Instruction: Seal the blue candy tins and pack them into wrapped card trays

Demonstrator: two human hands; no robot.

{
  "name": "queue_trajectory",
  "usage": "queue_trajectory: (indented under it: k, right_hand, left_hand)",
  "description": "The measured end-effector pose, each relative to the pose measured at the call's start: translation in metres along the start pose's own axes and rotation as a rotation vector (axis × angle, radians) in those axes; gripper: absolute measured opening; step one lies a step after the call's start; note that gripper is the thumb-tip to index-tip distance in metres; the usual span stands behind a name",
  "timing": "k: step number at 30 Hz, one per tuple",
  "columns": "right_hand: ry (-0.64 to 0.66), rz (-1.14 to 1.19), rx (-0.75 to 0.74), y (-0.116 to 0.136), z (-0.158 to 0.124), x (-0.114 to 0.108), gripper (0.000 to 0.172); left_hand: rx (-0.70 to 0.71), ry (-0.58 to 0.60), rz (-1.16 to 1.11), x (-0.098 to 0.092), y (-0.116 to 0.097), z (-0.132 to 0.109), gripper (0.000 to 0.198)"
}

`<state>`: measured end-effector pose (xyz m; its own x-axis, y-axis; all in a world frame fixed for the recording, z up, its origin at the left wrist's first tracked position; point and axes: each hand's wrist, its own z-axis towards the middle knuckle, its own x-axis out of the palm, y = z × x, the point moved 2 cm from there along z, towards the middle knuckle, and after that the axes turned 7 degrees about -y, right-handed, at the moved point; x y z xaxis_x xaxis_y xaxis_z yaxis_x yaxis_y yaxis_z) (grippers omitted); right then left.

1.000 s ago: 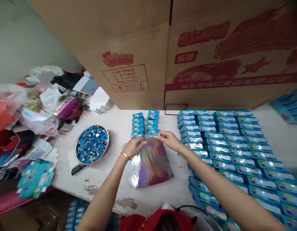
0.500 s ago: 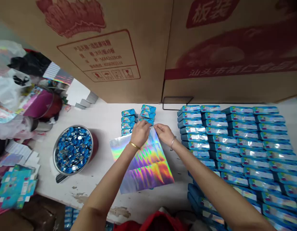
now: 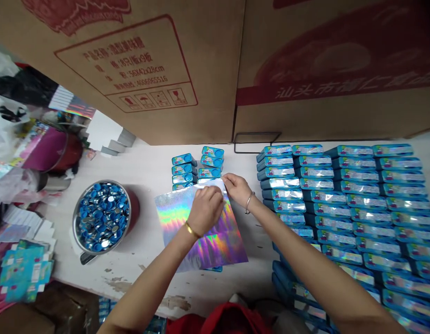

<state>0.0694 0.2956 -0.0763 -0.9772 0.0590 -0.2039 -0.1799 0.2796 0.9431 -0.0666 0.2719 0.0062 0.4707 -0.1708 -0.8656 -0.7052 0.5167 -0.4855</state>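
Beside one bowl [image 3: 74,226], left hand [image 3: 205,209] pinches one holographic sheet [image 3: 215,243]; right hand [image 3: 236,188] too (each grip clamped).

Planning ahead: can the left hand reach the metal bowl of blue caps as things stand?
Probably yes: the bowl sits open on the table left of the holographic sheet, nothing between. The left hand would first let go of the sheet.
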Motion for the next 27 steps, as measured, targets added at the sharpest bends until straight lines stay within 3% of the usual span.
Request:
queue_trajectory:
  k: [2,5,8,11,14,20,24,27]
  right_hand:
    - [0.006,-0.048,-0.036,0.001,-0.002,-0.004,0.033]
    - [-0.105,-0.091,-0.148,0.010,-0.007,-0.012,0.035]
    - [-0.224,0.003,-0.147,0.023,-0.013,-0.020,0.048]
    - [-0.234,0.087,-0.125,0.037,-0.016,-0.021,0.054]
    - [-0.285,0.050,-0.149,0.045,-0.012,-0.018,0.040]
    - [-0.279,0.274,0.004,0.036,0.016,-0.013,0.030]
    - [-0.287,0.264,0.008,0.033,0.043,-0.014,0.031]
    - [-0.315,0.307,0.039,0.033,0.059,-0.014,0.031]
  left_hand:
    - [-0.098,-0.051,-0.228,-0.017,-0.006,-0.005,0.011]
    - [-0.411,-0.294,-0.576,-0.035,0.003,0.002,0.018]
    - [-0.627,-0.426,-0.844,-0.034,0.021,0.024,0.026]
    - [-0.691,-0.444,-0.972,-0.025,0.034,0.047,0.031]
    - [-0.719,-0.409,-1.016,-0.017,0.042,0.062,0.034]
    - [-0.755,-0.292,-0.987,-0.002,0.065,0.083,0.029]
    - [-0.770,-0.275,-0.804,0.006,0.088,0.104,0.019]
    - [-0.676,-0.287,-0.522,0.007,0.100,0.117,0.011]
